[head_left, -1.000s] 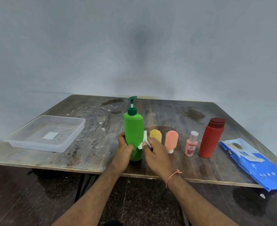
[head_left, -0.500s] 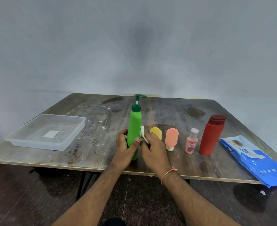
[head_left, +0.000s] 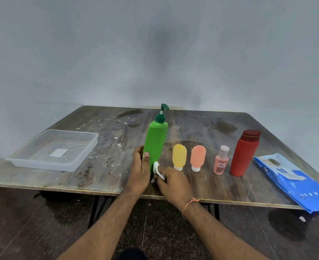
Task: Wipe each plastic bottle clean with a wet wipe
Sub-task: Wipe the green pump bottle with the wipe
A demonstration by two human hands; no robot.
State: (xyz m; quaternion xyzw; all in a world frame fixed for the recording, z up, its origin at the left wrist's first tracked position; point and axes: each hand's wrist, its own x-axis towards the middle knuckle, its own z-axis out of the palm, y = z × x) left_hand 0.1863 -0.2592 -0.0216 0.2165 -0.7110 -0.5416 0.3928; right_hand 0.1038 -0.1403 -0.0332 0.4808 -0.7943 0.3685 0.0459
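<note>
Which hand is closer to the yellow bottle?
The right hand, holding the wet wipe, sits just below-left of the yellow bottle. The left hand grips the green pump bottle, farther away.

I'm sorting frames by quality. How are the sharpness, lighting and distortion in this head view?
Head view: soft, even light, no hard glare; the green pump bottle and both hands are reasonably sharp; wide-angle distortion bows the table edges; a dark smudge shows on the wall.

Counter (head_left: 117,162) lies open between clear tray (head_left: 53,150) and green pump bottle (head_left: 156,145); rightward — four close-set bottles (head_left: 198,158) block passage.
</note>
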